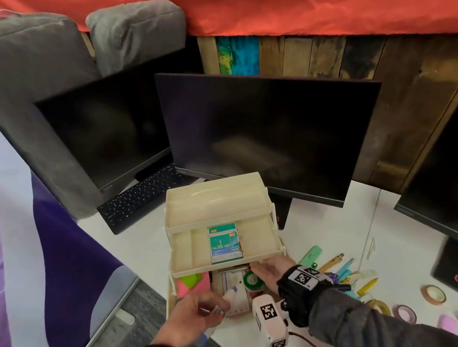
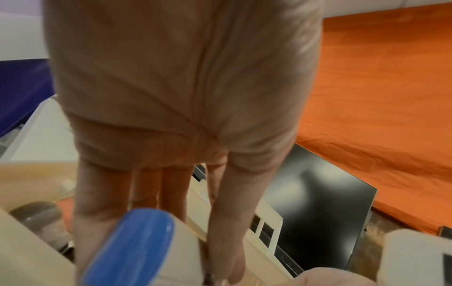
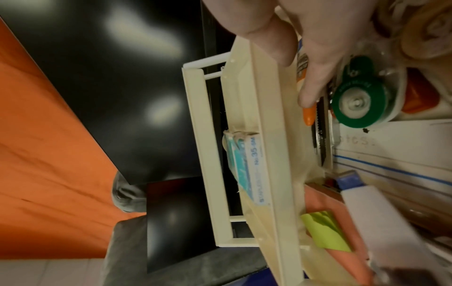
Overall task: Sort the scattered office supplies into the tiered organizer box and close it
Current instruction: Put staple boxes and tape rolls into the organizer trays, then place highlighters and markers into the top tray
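The cream tiered organizer [image 1: 220, 221] stands open on the white desk. A teal staple box [image 1: 224, 243] lies in its middle tray [image 3: 266, 154]. The bottom compartment holds pink and green sticky notes [image 1: 192, 282], a white pad and a green tape roll [image 1: 250, 279]. My left hand [image 1: 202, 312] pinches a white stick with a blue end [image 1: 232, 294] over that compartment's front. My right hand [image 1: 267, 270] reaches in under the middle tray, its straight fingers [image 3: 315, 77] lying on an orange-tipped tube [image 3: 308, 116] beside the tape roll [image 3: 359, 104].
Pens and highlighters [image 1: 342, 272] lie scattered right of the box, with tape rolls [image 1: 434, 293] nearer me. Three dark monitors [image 1: 270, 136] stand behind and to the right. A keyboard [image 1: 142, 199] lies at the back left. The desk's left edge [image 1: 160, 313] runs close to the box.
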